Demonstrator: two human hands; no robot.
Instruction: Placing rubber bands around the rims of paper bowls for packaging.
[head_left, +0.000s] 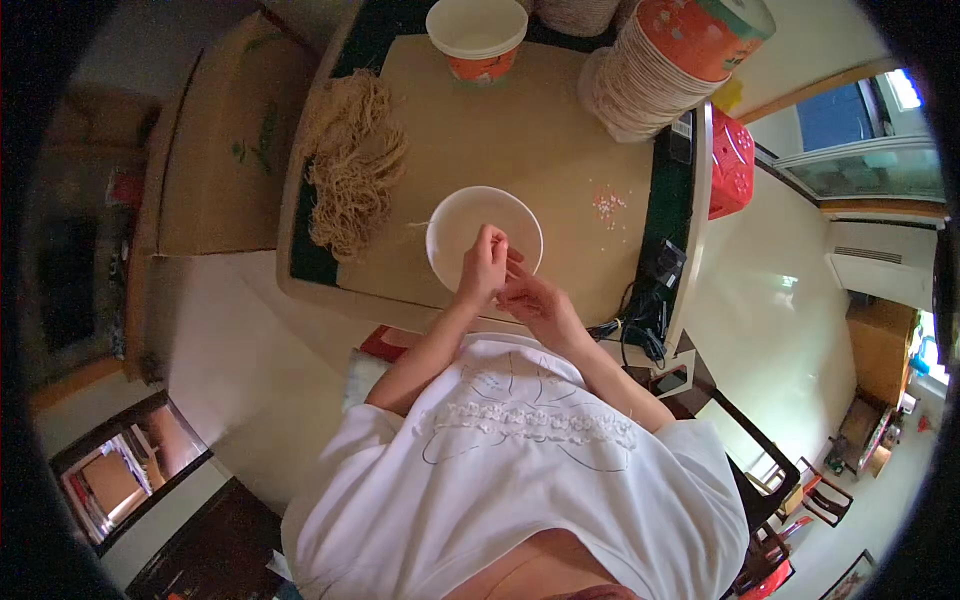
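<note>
A white paper bowl (pixel 462 222) stands on the tan table (pixel 540 140) right in front of me. My left hand (pixel 482 268) is over the bowl's near rim with its fingertips pinched together, on something too small to make out. Beside it, touching at the fingertips, my right hand (pixel 530 298) rests at the bowl's near right edge, fingers curled inward. A thin pale strand (pixel 418 224) pokes out from the bowl's left side.
A heap of tan string or straw (pixel 350 165) lies on the table's left. A white and orange paper bowl (pixel 477 38) stands at the far edge, a tall leaning stack of such bowls (pixel 660 70) at the far right. Small pink bits (pixel 607 203) are scattered right of the bowl.
</note>
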